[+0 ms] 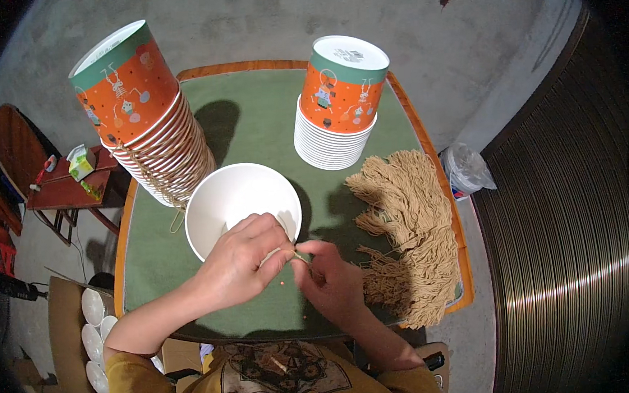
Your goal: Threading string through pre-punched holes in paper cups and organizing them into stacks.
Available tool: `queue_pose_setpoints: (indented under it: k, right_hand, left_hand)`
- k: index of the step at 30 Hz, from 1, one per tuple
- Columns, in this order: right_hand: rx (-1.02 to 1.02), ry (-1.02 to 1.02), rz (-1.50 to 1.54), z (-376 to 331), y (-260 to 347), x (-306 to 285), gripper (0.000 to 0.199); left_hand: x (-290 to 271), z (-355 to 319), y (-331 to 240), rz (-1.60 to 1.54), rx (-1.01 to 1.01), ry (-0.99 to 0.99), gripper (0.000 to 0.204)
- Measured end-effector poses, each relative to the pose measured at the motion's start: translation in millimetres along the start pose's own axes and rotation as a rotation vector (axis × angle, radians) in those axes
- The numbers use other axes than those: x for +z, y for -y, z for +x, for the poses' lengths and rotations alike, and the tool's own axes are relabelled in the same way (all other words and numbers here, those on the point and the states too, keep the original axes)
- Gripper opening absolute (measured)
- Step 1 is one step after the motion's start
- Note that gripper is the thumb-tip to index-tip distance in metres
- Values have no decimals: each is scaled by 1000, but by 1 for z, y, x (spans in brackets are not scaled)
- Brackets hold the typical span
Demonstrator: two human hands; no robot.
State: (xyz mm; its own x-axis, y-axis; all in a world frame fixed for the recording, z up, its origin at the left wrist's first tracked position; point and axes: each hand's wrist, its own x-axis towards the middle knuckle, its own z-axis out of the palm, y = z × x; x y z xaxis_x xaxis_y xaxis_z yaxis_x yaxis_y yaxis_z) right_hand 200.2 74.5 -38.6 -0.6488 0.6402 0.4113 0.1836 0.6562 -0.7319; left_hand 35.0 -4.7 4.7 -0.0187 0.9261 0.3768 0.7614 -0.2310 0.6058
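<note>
A white-lined paper bucket (210, 203) lies tilted in front of me, its mouth facing up toward me. My left hand (245, 257) is closed over its near rim, fingers reaching inside, thumb and forefinger pinched close to my right hand (328, 281). The right thumb and forefinger pinch a thin tan cord (301, 256) beside the rim; most of it is hidden by the fingers. A large bundle of tan cords (421, 233) lies to the right. On the left leans a tall stack of nested orange-and-green paper buckets (136, 99), with cord loops (168, 158) hanging down its side.
A shorter stack of upturned buckets (344, 97) stands at the back right of the green-topped table (252, 114). Beyond the left edge are a low red table (76, 189) and a cardboard box (67, 327) of white buckets. A clear-lined bin (464, 173) sits at right.
</note>
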Motion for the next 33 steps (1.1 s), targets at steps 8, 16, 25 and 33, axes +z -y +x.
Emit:
queue_pose_setpoints:
  k: [8, 16, 25, 33]
  right_hand:
    - [-76, -28, -38, -10, -15, 10, 19]
    - [127, -2, 96, -17, -10, 6, 26]
    - [107, 12, 186, -13, -9, 8, 14]
    - [54, 24, 248, -16, -13, 8, 10]
  left_hand:
    - [1, -4, -4, 142, 18, -1, 12]
    - [-4, -2, 1, 137, 0, -17, 10]
    - [-3, -3, 1, 119, -12, -6, 11]
    - [-3, -4, -2, 214, 27, -5, 10]
